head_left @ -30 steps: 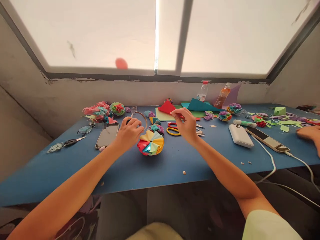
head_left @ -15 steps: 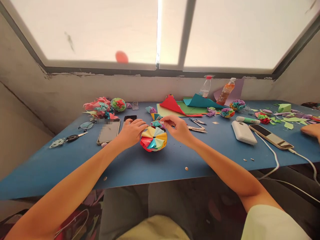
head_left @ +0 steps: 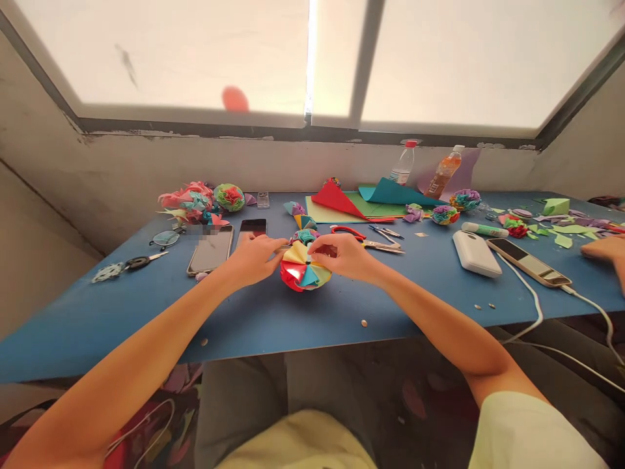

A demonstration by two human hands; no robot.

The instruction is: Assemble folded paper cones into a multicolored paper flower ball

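A multicoloured folded-paper ball (head_left: 303, 270) rests on the blue table (head_left: 273, 319) in front of me. My left hand (head_left: 254, 257) touches its left side, fingers curled and pinching at its top edge. On the ball's upper right my right hand (head_left: 342, 255) grips it with closed fingers. A smaller paper ball (head_left: 303, 236) lies just behind. Red-handled scissors (head_left: 364, 236) lie past my right hand.
Two phones (head_left: 211, 249) and glasses (head_left: 166, 239) lie at the left, with paper flowers (head_left: 195, 203) behind. Coloured paper sheets (head_left: 366, 202), two bottles (head_left: 404, 163), a white power bank (head_left: 476, 253), a cabled phone (head_left: 528, 262) and paper scraps are at the right. Another person's hand (head_left: 605, 251) rests far right.
My right hand came back from the coloured sheets to the paper ball. My left hand let go of the clear ring and closed on the ball's left side.
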